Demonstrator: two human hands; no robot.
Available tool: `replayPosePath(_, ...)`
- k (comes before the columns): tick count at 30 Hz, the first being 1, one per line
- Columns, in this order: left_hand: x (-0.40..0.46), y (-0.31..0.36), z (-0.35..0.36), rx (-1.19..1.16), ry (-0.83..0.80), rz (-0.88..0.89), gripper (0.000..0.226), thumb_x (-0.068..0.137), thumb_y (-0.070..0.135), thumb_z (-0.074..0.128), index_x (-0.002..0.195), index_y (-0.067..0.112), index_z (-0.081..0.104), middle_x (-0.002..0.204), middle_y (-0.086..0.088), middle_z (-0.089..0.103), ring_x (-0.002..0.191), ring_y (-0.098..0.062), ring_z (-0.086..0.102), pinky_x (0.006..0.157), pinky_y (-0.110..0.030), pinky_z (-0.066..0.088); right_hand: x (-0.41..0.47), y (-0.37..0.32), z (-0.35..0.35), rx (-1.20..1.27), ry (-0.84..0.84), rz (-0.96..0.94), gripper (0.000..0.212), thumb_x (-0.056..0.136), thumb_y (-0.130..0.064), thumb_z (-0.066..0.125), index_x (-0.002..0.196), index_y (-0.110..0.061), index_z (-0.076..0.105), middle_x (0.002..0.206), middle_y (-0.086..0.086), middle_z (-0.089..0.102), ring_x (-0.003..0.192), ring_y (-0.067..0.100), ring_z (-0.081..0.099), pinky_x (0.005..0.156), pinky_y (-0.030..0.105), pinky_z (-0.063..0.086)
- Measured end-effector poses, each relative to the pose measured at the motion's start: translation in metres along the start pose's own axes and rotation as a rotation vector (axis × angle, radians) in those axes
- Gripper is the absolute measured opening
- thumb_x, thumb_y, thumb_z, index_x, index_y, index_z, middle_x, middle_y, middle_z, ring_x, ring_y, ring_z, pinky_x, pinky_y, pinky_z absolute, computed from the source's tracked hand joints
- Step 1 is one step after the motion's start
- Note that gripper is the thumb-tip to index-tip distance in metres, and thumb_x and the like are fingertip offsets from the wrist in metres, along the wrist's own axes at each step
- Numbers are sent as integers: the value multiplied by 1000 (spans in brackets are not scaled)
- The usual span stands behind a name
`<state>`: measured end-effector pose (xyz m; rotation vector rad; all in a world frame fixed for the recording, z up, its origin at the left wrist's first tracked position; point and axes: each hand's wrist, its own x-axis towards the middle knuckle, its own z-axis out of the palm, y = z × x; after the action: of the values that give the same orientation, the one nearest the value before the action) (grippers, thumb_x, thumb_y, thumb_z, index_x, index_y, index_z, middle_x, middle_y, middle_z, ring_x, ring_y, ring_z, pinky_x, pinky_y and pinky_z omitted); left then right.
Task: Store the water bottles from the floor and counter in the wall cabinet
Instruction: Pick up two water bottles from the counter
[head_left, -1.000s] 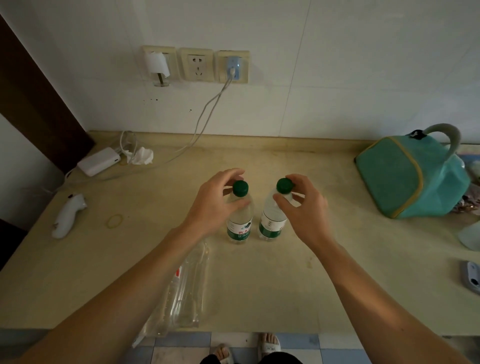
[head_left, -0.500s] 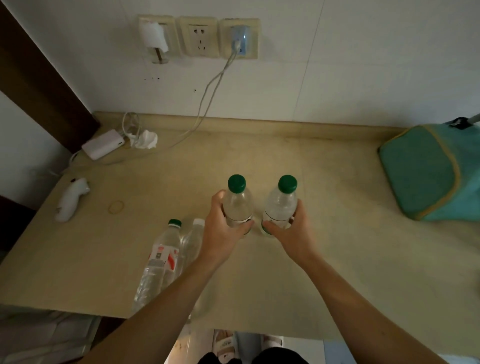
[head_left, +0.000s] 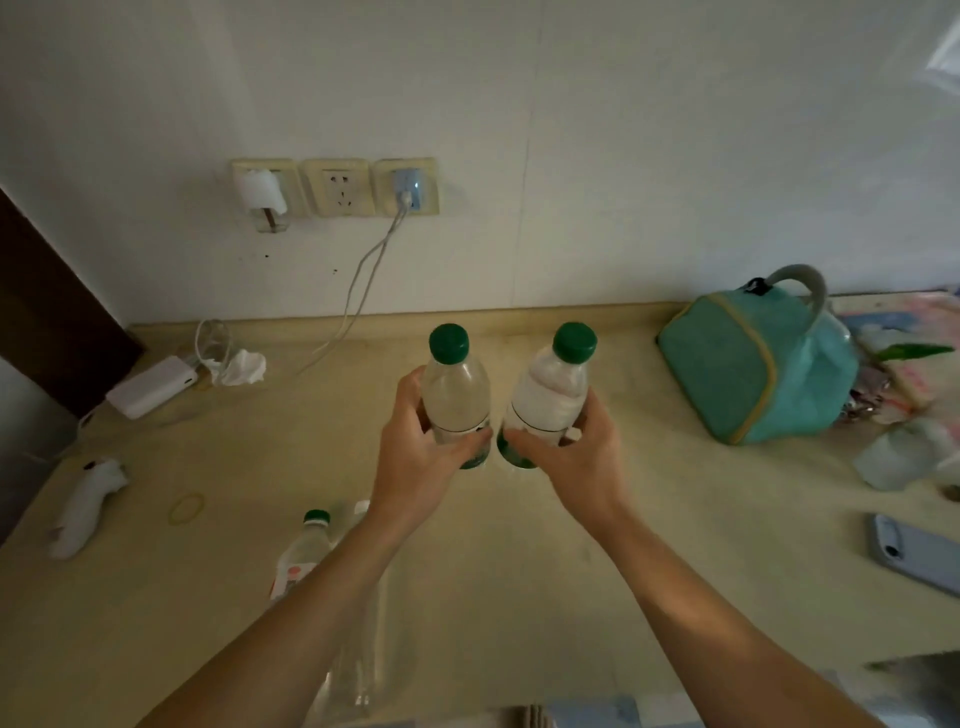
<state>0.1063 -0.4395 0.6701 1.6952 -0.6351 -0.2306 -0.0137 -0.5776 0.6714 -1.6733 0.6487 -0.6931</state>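
Head view, from left to right: a white pistol-shaped handheld device (head_left: 85, 506) lies near the left edge of the beige tabletop (head_left: 519, 561), with a white power bank (head_left: 151, 385) and a crumpled white tissue (head_left: 240, 367) further back by the wall. A thin yellow rubber band (head_left: 187, 506) lies flat nearer the middle. Beside the left forearm two clear plastic bottles lie on their sides: a green-capped bottle with a red-and-white label (head_left: 304, 553) and, touching it, a second clear bottle (head_left: 363, 613) mostly hidden by the arm.

The left hand (head_left: 415, 457) has its fingers curled round the lower body of an upright clear water bottle with a green cap (head_left: 456, 387). Just beside it, the right hand (head_left: 566, 457) is wrapped the same way round a matching green-capped water bottle (head_left: 556, 387). Both bottles appear lifted off the tabletop, though their bases are partly covered by the fingers, so I cannot be sure.

Further right sit a teal fabric bag with a grey handle (head_left: 753, 364) and, at the edge, a grey-blue phone case (head_left: 914, 556).

The wall cabinet is not in sight. By my reading the task is at an early stage: two bottles are in hand and not yet stored, and at least the two lying bottles remain to be collected. The floor is barely visible, so any bottles there cannot be counted.
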Motion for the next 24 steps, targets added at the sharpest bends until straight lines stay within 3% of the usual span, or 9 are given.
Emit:
replayPosePath(6, 36, 108, -9, -110, -104, 275, 78, 71, 24, 90, 136, 33, 48, 116, 23, 65, 111, 1, 63, 82, -10, 51, 6, -113, -47, 11, 140, -236, 53, 67, -31, 91, 111, -37, 62, 102, -17, 73, 97, 5, 70, 75, 23, 60)
replayPosePath(11, 53, 220, -23, -102, -97, 521, 74, 71, 35, 88, 135, 34, 50, 113, 23, 67, 108, 1, 63, 83, -10, 52, 4, -216, -90, 76, 216, -413, 50, 67, -36, 90, 110, -39, 63, 106, -17, 74, 100, 2, 69, 76, 21, 56)
replayPosePath(15, 59, 313, -36, -132, -82, 663, 66, 70, 41, 86, 129, 32, 56, 108, 17, 71, 100, -2, 67, 75, -10, 53, 4, -296, -121, 184, 245, -530, 50, 61, -40, 89, 106, -39, 68, 106, -9, 77, 99, 11, 73, 84, 36, 58)
replayPosePath(19, 68, 401, -47, -149, -102, 701, 55, 69, 41, 88, 117, 36, 62, 103, 17, 74, 91, -1, 71, 70, -19, 57, 10, -369, -148, 207, 247, -617, 59, 59, -37, 90, 112, -29, 69, 106, -4, 77, 101, 15, 73, 88, 41, 57)
replayPosePath(24, 89, 484, -57, -160, -98, 653, 46, 68, 35, 90, 105, 36, 63, 93, 14, 76, 81, -2, 73, 71, -28, 58, 30, -443, -175, 190, 257, -634, 46, 70, -21, 91, 110, -28, 70, 100, -8, 78, 90, 9, 75, 81, 36, 57)
